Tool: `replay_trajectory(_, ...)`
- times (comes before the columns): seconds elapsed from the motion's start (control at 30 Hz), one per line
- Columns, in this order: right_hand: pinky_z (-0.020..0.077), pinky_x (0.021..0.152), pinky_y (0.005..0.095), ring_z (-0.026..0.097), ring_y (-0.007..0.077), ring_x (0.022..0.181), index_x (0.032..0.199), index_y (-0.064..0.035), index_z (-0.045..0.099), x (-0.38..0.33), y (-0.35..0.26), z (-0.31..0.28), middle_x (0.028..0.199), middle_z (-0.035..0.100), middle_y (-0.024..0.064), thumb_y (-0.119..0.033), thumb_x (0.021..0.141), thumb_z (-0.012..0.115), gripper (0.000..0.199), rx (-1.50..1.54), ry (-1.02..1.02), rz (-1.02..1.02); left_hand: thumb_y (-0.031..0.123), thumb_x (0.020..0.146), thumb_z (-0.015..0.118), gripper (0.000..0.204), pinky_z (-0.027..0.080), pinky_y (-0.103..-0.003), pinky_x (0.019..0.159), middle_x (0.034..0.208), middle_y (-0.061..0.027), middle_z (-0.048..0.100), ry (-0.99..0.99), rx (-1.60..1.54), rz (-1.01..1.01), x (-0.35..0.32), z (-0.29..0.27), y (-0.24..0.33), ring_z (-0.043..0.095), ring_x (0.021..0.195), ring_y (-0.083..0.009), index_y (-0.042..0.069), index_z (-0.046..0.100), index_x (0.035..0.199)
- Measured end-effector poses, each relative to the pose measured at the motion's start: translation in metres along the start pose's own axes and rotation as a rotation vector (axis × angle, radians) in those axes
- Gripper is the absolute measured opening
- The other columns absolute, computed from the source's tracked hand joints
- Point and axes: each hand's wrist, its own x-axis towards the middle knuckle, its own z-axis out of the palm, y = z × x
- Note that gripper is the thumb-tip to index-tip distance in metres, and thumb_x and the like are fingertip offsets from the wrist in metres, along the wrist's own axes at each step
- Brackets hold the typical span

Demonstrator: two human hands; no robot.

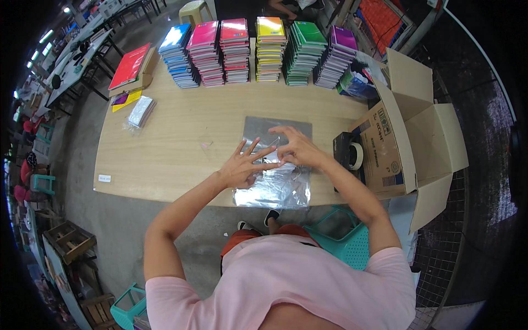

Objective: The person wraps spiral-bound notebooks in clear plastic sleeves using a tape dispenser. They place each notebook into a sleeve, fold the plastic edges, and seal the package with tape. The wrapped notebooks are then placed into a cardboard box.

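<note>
On the near middle of the table lies a pile of clear plastic bags or film (272, 192), partly over a flat grey sheet (261, 124). My left hand (241, 168) hovers at the pile's left side, its fingers spread toward the right. My right hand (300, 148) is over the middle of the pile with its index finger stretched out and apart from the thumb. The fingertips of both hands come close together above a small pale patch, which they partly hide. I make out nothing held in either hand.
Stacks of notebooks in blue, pink (203, 34), yellow (270, 27), green and purple line the table's far edge. A black tape dispenser (344, 151) and an open cardboard box (379, 137) stand right. Far left are a red folder (130, 66) and white packets (141, 111).
</note>
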Motion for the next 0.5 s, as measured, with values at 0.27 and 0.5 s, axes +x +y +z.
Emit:
replay_trajectory(0.27, 0.0424, 0.096, 0.036, 0.056, 0.0216, 0.109, 0.151, -0.0132, 0.001, -0.023, 0.025, 0.053, 0.145, 0.033, 0.0184, -0.009, 0.065, 0.079, 0.116, 0.911, 0.179, 0.491, 0.021, 0.067, 0.074, 0.07, 0.026, -0.06, 0.108, 0.15, -0.0179, 0.025, 0.199, -0.16, -0.131, 0.008, -0.011, 0.011, 0.024, 0.139, -0.0399, 0.03, 0.05, 0.132)
replay_trajectory(0.5, 0.0427, 0.094, 0.0336, 0.058, 0.0192, 0.102, 0.152, -0.0152, 0.0, -0.023, 0.035, 0.064, 0.136, 0.044, 0.0157, -0.004, 0.062, 0.08, 0.121, 0.833, 0.266, 0.437, 0.021, 0.07, 0.079, 0.063, 0.044, -0.04, 0.095, 0.135, -0.0209, 0.042, 0.549, -1.427, -0.426, 0.071, -0.029, 0.015, 0.051, 0.118, -0.0361, 0.014, 0.052, 0.128)
